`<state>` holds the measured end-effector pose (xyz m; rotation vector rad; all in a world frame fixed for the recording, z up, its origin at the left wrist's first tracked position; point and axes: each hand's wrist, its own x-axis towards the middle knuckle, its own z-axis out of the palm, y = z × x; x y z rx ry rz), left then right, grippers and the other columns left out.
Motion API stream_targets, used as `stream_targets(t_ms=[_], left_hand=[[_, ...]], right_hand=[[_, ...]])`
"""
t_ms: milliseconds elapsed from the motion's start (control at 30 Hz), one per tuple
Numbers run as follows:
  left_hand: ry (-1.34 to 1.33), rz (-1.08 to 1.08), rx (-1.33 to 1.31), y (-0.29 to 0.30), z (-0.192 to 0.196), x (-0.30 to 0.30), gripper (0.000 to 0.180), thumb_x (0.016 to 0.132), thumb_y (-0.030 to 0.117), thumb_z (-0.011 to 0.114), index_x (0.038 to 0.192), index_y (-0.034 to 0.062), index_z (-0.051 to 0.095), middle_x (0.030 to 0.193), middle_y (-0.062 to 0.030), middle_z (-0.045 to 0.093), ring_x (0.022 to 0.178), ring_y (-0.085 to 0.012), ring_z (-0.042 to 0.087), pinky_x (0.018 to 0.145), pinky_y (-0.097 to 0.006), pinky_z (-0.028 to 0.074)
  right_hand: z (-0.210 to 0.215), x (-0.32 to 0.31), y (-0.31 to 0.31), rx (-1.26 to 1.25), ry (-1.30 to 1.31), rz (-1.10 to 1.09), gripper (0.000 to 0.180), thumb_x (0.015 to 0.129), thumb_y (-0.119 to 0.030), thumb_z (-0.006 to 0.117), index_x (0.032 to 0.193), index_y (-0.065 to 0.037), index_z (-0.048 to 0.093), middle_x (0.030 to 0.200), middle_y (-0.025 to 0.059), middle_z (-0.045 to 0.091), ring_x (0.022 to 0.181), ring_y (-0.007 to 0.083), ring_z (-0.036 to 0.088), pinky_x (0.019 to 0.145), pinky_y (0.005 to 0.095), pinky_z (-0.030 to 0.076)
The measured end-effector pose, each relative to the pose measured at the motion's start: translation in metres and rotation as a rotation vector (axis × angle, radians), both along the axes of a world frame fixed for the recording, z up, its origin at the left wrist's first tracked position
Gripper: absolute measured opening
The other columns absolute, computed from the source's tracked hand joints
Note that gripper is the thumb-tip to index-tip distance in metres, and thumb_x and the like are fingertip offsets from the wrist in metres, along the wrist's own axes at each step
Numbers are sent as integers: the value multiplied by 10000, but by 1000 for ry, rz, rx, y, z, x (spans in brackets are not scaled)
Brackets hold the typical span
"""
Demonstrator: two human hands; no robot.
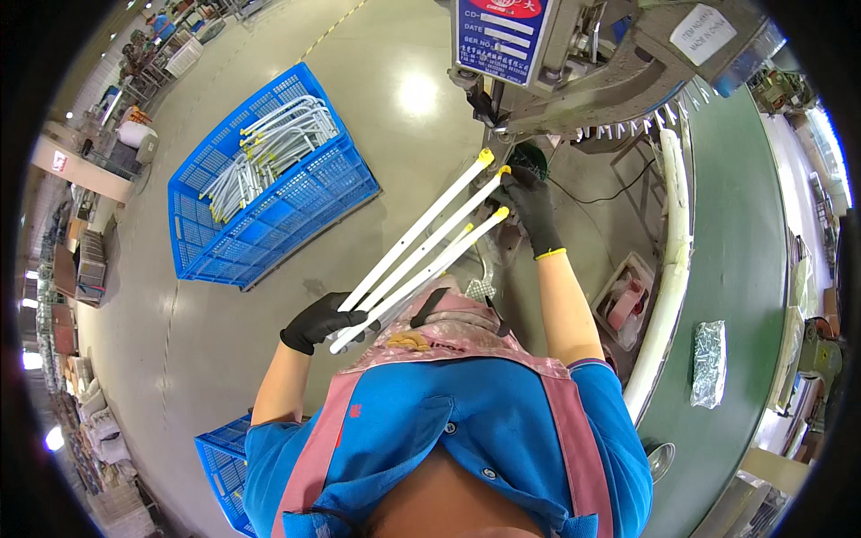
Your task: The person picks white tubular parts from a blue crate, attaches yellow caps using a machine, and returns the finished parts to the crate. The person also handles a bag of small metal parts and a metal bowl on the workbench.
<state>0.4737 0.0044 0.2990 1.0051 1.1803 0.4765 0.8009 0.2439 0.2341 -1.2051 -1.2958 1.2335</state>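
Note:
White metal tubes (421,242) with yellow end caps lie side by side in front of my apron, slanting from lower left to upper right. My left hand (318,325), in a black glove, is closed round their lower ends. In a black glove with a yellow cuff edge, my right hand (533,204) has its fingers on the yellow cap (504,170) of a middle tube. Just beyond the capped ends hangs the head of a grey machine (574,99) with a blue label plate (499,40).
At the left on the floor stands a blue crate (269,242) with many bent white tubes (269,152). A second blue crate (220,466) is at lower left. A green bench (744,269) with a padded white edge (671,260) runs along my right; a clear-wrapped packet (708,363) lies on it.

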Motion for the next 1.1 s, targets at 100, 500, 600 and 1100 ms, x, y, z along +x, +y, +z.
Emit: stream_targets(t_ms=[100, 500, 600, 1100], left_hand=[[-12, 12, -13, -3, 2, 5, 434, 870, 289, 631, 1181, -2, 552, 942, -101, 677, 756, -138, 626, 672, -272, 517], [20, 50, 43, -11, -1, 18, 420, 864, 281, 642, 1159, -10, 574, 981, -105, 677, 794, -149, 630, 726, -274, 503], [35, 49, 40, -12, -1, 19, 407, 870, 265, 634, 1161, -13, 576, 971, -103, 679, 794, -152, 626, 735, -276, 498], [89, 153, 47, -27, 13, 35, 460, 855, 363, 640, 1132, -3, 603, 931, -76, 661, 836, -153, 593, 772, -288, 458]], right_hand=[[1, 0, 2, 16, -11, 51, 363, 833, -130, 662, 1144, 45, 596, 1039, 84, 653, 911, 131, 606, 813, 255, 477], [-21, -6, 19, 34, 69, 53, 351, 805, -191, 706, 1068, 28, 629, 945, 76, 680, 852, 129, 616, 788, 257, 475], [-22, -2, 18, 53, -49, 56, 351, 803, -211, 705, 1059, 21, 640, 909, 69, 680, 785, 111, 603, 728, 255, 479], [-6, -2, 24, 396, -99, 64, 318, 788, -162, 695, 1042, 23, 645, 913, 102, 684, 782, 140, 622, 715, 258, 487]])
